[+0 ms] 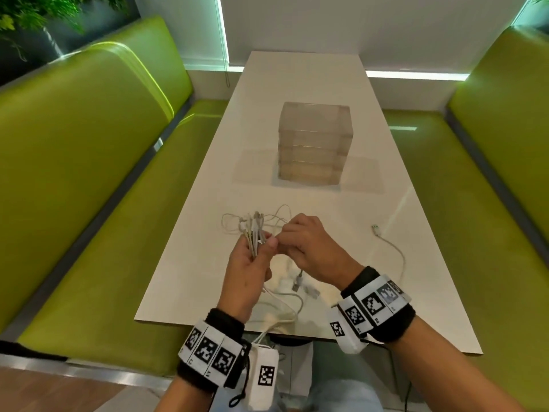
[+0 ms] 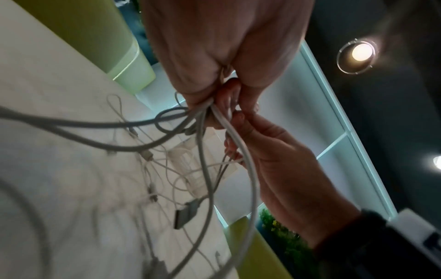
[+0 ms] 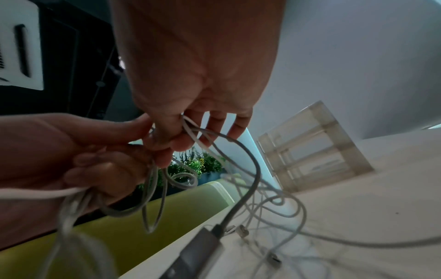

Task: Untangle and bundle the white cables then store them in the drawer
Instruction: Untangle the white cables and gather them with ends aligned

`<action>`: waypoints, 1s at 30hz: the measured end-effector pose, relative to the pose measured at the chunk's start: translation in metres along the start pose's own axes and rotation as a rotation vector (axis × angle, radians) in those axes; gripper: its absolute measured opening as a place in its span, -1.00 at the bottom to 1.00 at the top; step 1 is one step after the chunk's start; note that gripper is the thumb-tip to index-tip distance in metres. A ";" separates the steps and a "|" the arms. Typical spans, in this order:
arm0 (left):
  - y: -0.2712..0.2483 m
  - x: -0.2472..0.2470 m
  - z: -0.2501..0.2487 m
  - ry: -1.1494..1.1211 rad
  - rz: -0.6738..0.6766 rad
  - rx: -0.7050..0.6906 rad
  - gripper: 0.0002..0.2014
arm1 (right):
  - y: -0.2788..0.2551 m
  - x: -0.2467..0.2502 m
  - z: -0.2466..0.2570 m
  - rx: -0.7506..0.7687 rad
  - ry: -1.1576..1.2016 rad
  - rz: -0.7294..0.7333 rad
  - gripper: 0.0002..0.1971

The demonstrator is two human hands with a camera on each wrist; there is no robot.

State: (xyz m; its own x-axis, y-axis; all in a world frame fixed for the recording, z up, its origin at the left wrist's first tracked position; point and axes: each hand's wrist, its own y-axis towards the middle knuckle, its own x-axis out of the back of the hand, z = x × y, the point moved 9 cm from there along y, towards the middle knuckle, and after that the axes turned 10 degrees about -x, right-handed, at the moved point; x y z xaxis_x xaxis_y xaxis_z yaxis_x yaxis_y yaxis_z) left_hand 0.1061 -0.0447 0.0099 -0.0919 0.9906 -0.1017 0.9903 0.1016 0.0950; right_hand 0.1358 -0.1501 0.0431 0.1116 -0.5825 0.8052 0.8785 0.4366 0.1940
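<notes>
Above the near end of the table, my left hand [image 1: 252, 263] grips a folded bunch of white cables [image 1: 254, 233]. My right hand [image 1: 303, 242] meets it from the right and pinches a strand of the same bunch [image 3: 190, 132] between thumb and fingers. In the left wrist view the white cables [image 2: 229, 132] run out of my left hand [image 2: 214, 62] past my right hand [image 2: 274, 160]. Loose loops and USB plugs [image 1: 297, 283] hang down to the table under my hands. A clear plastic drawer unit [image 1: 313, 144] stands shut in the middle of the table.
One separate white cable with a green-tipped USB plug [image 1: 377, 230] lies on the white table [image 1: 386, 188] to the right and trails back under my right wrist. Green benches [image 1: 89, 173] flank the table on both sides. More cable hangs over the table's near edge [image 1: 267, 331].
</notes>
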 end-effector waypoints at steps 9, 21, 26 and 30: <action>0.005 0.014 -0.021 0.526 0.223 -0.286 -0.85 | 0.002 0.019 0.000 0.008 0.081 0.007 -0.84; 0.000 0.060 -0.035 0.239 -0.069 -0.245 -0.87 | -0.001 0.017 -0.066 -0.293 -0.018 0.174 -0.87; -0.008 0.067 -0.034 0.210 -0.078 -0.224 -0.85 | -0.010 0.010 -0.073 -0.332 0.111 0.248 -0.89; -0.008 0.082 -0.036 0.159 -0.160 -0.203 -0.86 | -0.013 0.020 -0.080 -0.448 0.491 0.251 -0.90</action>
State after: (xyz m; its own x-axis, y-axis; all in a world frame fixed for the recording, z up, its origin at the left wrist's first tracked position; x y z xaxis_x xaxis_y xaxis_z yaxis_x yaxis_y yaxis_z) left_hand 0.0867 0.0388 0.0364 -0.2757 0.9609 0.0237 0.9224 0.2575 0.2879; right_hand 0.1641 -0.2225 0.0120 0.4391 -0.7891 0.4295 0.8938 0.3350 -0.2982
